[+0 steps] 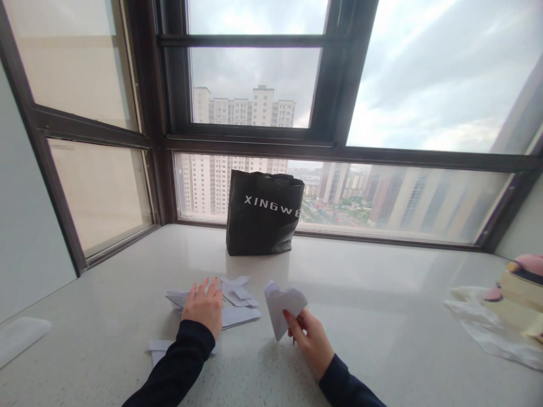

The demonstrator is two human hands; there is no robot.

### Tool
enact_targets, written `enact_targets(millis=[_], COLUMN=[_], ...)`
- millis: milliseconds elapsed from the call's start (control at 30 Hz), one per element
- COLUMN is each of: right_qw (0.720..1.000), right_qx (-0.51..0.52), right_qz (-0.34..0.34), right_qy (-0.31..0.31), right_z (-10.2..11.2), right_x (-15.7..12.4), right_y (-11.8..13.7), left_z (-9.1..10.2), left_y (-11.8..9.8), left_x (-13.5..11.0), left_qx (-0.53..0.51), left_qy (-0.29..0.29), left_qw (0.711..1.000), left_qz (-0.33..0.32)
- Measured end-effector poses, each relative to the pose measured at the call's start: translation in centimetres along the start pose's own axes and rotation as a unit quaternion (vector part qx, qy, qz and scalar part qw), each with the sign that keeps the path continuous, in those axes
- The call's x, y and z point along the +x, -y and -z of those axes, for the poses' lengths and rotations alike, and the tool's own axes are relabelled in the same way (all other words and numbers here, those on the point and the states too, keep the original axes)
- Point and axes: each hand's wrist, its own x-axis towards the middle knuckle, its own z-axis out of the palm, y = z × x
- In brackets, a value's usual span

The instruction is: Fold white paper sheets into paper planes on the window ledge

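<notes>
Between the thumb and fingers of my right hand (313, 339) is a folded white paper heart (280, 308), its point hanging down just above the counter. My left hand (204, 308) lies with fingers stretched out over a pile of folded white papers (240, 316), touching them. Part of the pile is hidden under that hand. Another folded paper piece (158, 350) lies nearer to me, partly covered by my left sleeve.
A black bag (263, 217) with white lettering stands at the back of the white speckled counter (360, 328), before the window. At the right edge are a clear plastic wrapper (479, 322) and a cream and pink item (520, 294). A white object (23, 338) lies at far left.
</notes>
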Motion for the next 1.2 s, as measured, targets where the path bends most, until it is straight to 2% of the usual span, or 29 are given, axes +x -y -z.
enact_targets(millis=[133, 267, 333, 400, 467, 533, 567, 633, 700, 800, 867, 900, 933, 1000, 1067, 1100, 1133, 1200], right_qw=[1.0, 1.0, 1.0, 1.0, 1.0, 0.999, 0.999, 0.998, 0.995, 0.989, 0.986, 0.985, 0.985, 0.985, 0.986, 0.987, 0.987, 0.987], right_qx=[0.003, 0.006, 0.008, 0.011, 0.017, 0.029, 0.039, 0.063, 0.093, 0.137, 0.156, 0.162, 0.165, 0.162, 0.151, 0.145, 0.14, 0.135], right_qz=[0.002, 0.002, 0.001, -0.002, -0.005, -0.01, -0.014, -0.024, -0.035, -0.047, -0.05, -0.051, -0.053, -0.06, -0.07, -0.074, -0.079, -0.086], right_qy=[0.001, -0.003, -0.008, -0.011, -0.013, -0.012, -0.009, -0.003, 0.003, 0.012, 0.019, 0.023, 0.026, 0.027, 0.017, 0.007, -0.004, -0.022], right_z=[0.0, -0.1, -0.1, -0.1, -0.1, -0.1, -0.1, -0.2, -0.2, -0.2, -0.2, -0.3, -0.3, -0.4, -0.3, -0.3, -0.2, -0.1], right_x=[0.0, 0.0, 0.0, 0.0, 0.0, 0.1, 0.1, 0.1, 0.1, 0.1, 0.0, 0.0, 0.0, -0.1, 0.0, 0.0, 0.1, 0.3], right_y=[0.0, 0.1, 0.2, 0.3, 0.3, 0.3, 0.3, 0.4, 0.6, 1.1, 1.4, 1.5, 1.5, 1.5, 1.3, 1.2, 1.1, 0.9], left_z=[-0.8, -1.9, -2.1, -1.8, -1.3, -0.7, -0.5, -0.4, -0.8, -1.9, -2.5, -2.7, -2.8, -2.6, -2.1, -1.8, -1.5, -1.2], left_y=[0.1, 0.7, 1.1, 1.4, 1.4, 1.0, 0.7, 0.1, -0.5, -1.3, -1.8, -2.0, -2.2, -2.5, -2.4, -2.3, -2.1, -1.7], left_x=[-0.2, 0.3, 0.6, 0.7, 0.6, 0.3, 0.1, 0.0, 0.1, 0.4, 0.3, 0.1, -0.1, -0.5, -0.9, -0.9, -1.0, -0.9], left_qx=[0.0, -0.049, -0.088, -0.145, -0.219, -0.303, -0.35, -0.465, -0.588, -0.71, -0.736, -0.734, -0.721, -0.648, -0.524, -0.457, -0.398, -0.326], left_qy=[-0.013, -0.025, -0.067, -0.134, -0.184, -0.201, -0.195, -0.16, -0.108, -0.045, -0.023, -0.017, -0.019, -0.05, -0.108, -0.138, -0.161, -0.183], left_qw=[1.0, 0.997, 0.99, 0.972, 0.939, 0.908, 0.896, 0.864, 0.802, 0.7, 0.672, 0.675, 0.691, 0.76, 0.838, 0.867, 0.887, 0.912], left_qz=[-0.013, -0.052, -0.082, -0.128, -0.189, -0.21, -0.193, -0.112, -0.022, 0.059, 0.076, 0.069, 0.053, -0.014, -0.108, -0.147, -0.172, -0.169])
